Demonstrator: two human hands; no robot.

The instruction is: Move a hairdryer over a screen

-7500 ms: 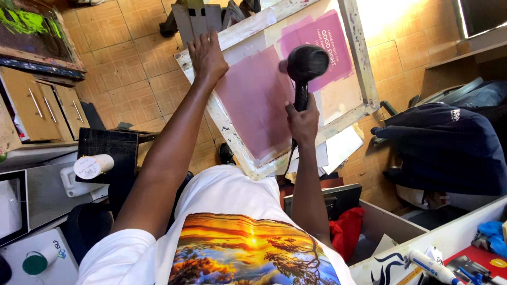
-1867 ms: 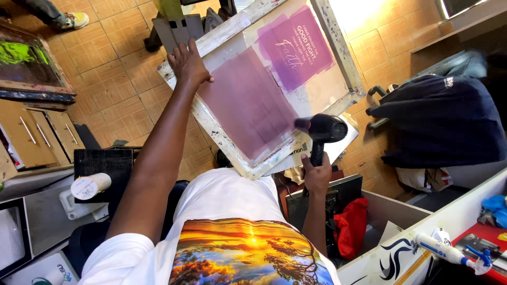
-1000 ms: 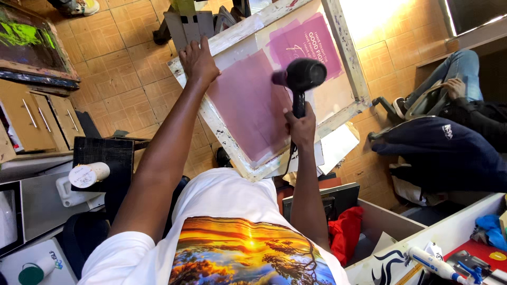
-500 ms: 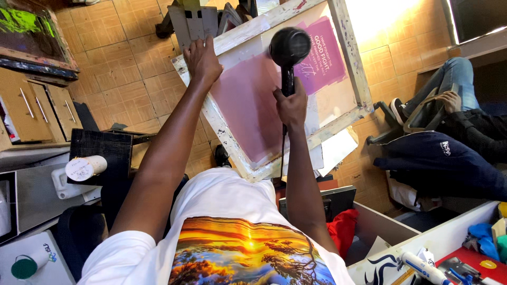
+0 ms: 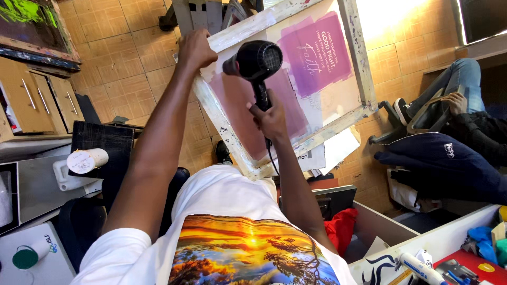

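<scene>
Screen-printing frame [image 5: 355, 68], a wooden one with paint-stained bars, is being held up tilted above the tiled floor [image 5: 121, 63], in the upper middle of the view. Its mesh is carrying a pink coated area [image 5: 237, 100] on the left and a purple printed panel [image 5: 316, 53] toward 2 o'clock from it. The left hand [image 5: 194, 48] is being closed over the frame's upper left bar, the fingers wrapped round the edge. The right hand [image 5: 270, 115] is being clenched fully round the handle of a black hair dryer [image 5: 254, 62], with the cord hanging down from the fist.

Compared with half a second ago, the dryer is being kept over the upper part of the mesh, while one second ago it was lying a little more to the 3 o'clock side, and about two seconds ago it was low, near the frame's bottom edge at 5 o'clock. So the dryer is being swept across the screen, upward and to the left, and the frame itself is hardly being shifted. By judgement, the coating is being dried in passes, and the pink area under the nozzle is now being treated; whether it is dry already cannot be told.

At 3 o'clock another person's legs [image 5: 454, 84] are being rested beside a dark blue bag [image 5: 438, 169]. At 9 o'clock a white roll [image 5: 87, 160] is lying on a grey machine [image 5: 39, 184].
</scene>
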